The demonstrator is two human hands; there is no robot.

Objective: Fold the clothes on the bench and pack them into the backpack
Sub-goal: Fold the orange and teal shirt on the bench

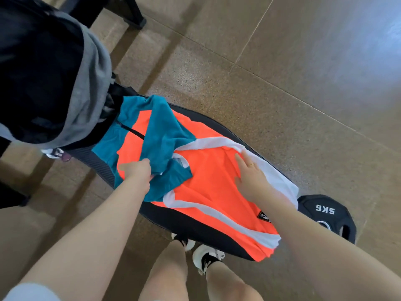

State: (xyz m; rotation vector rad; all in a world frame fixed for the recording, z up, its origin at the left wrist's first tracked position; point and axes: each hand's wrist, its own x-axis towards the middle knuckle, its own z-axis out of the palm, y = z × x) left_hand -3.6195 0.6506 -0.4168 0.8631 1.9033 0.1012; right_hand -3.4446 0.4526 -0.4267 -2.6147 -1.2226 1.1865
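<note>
While our left hand [136,169] pinches a fold of the teal sleeve [161,137] between curled fingers, our right hand [251,179] lies flat on the orange shirt [208,181], fingers straight and slightly spread, a thin ring on one of them. We see the shirt laid out along the black padded bench [193,224], its orange body edged with white bands and its teal shoulders pointing toward the far end. We hold the sleeve drawn across the orange chest, so it covers part of the collar area. A small black patch [264,216] sits near the hem, just beside our right forearm.

At the far end of the bench stands the backpack [39,72], dark with a grey cloth draped over its side, its base touching the teal shoulder of the shirt. It looms large at the upper left and hides that end of the bench from us. On the brown tiled floor [282,72], a black weight plate [327,216] marked 5KG lies just beside the bench on the right, partly behind our right arm. Below the bench edge we see our bare knees and white shoes [206,255]. Black legs of other furniture [121,11] stand on the floor at the top.
</note>
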